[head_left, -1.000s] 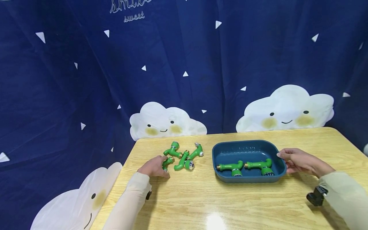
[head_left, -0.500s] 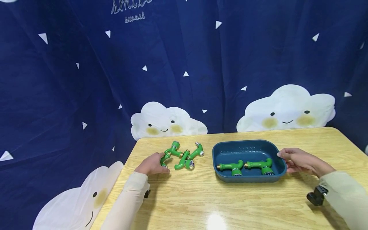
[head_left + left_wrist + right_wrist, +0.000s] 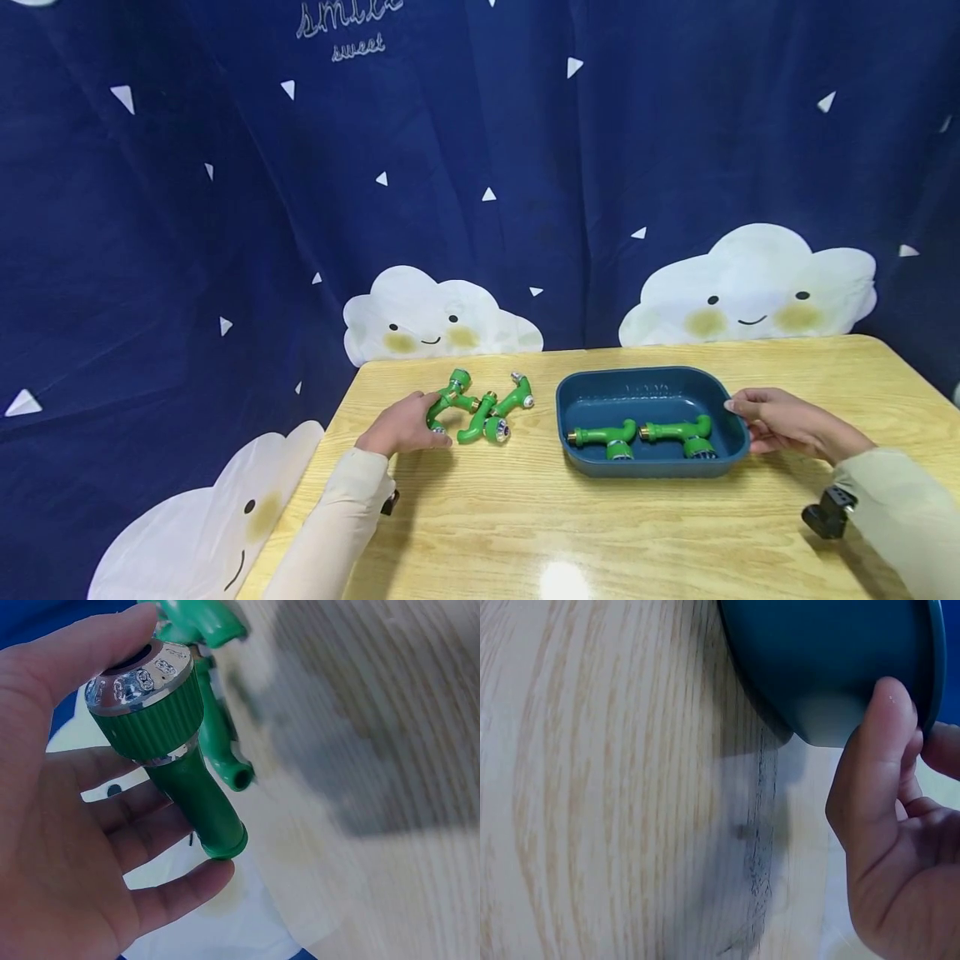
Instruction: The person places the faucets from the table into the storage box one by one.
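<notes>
In the head view my left hand [image 3: 401, 427] is at the left group of green faucets, holding one of them. The left wrist view shows this green faucet [image 3: 199, 795] with my thumb on its chrome-topped knob and my fingers along its far side; its brass end is hidden there. My right hand [image 3: 783, 423] grips the right end of a dark blue bin [image 3: 652, 470], thumb at the rim. Inside the bin lie two green faucets, a left one [image 3: 606, 435] and a right one [image 3: 675, 430], with brass ends pointing left.
Beside my left hand, other green faucets lie close together on the wooden table [image 3: 480, 517]: a rear one [image 3: 459, 383], a front one [image 3: 480, 421] and a right one [image 3: 519, 396]. A dark blue curtain [image 3: 465, 125] with white clouds hangs behind the table.
The faucet in my left hand has shifted away from me, its brass end now overlapping the rear faucet. My right hand and the bin stay in place.
</notes>
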`<state>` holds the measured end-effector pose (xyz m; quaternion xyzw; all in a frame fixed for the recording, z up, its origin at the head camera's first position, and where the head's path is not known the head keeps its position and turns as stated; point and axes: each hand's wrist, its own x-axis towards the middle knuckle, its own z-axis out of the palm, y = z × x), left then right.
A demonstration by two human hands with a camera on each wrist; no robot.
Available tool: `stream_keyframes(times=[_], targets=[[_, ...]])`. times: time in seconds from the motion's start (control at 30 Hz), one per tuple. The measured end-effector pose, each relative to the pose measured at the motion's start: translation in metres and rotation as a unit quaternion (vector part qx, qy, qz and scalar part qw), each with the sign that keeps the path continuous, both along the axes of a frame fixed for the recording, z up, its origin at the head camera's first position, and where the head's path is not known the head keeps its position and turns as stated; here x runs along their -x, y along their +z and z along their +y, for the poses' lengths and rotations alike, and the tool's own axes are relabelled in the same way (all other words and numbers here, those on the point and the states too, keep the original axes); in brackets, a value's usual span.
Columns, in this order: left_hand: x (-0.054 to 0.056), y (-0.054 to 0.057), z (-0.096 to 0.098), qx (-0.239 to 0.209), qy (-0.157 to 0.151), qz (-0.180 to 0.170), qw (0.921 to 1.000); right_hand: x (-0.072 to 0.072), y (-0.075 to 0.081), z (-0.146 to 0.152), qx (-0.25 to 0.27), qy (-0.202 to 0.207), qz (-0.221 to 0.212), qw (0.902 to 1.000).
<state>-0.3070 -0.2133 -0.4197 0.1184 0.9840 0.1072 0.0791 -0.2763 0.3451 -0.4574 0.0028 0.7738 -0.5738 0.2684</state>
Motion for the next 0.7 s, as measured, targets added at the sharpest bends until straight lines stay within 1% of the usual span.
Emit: stream_keyframes(times=[0.2,0.4,0.5,0.7], targets=[[-0.005,0.009,0.011,0.004,-0.017,0.012,0.9998,0.000,0.001,0.000,0.003,-0.002,-0.003,1.0000],[-0.013,0.019,0.031,0.018,-0.033,0.014,0.9992,0.001,0.002,0.000,0.004,-0.007,-0.007,0.9999],[-0.014,0.024,0.040,0.019,-0.044,0.014,0.9987,0.000,0.002,0.000,0.006,-0.002,-0.002,1.0000],[-0.018,0.029,0.051,0.021,-0.063,0.014,0.9977,-0.002,0.001,-0.001,-0.004,-0.015,-0.003,0.9999]])
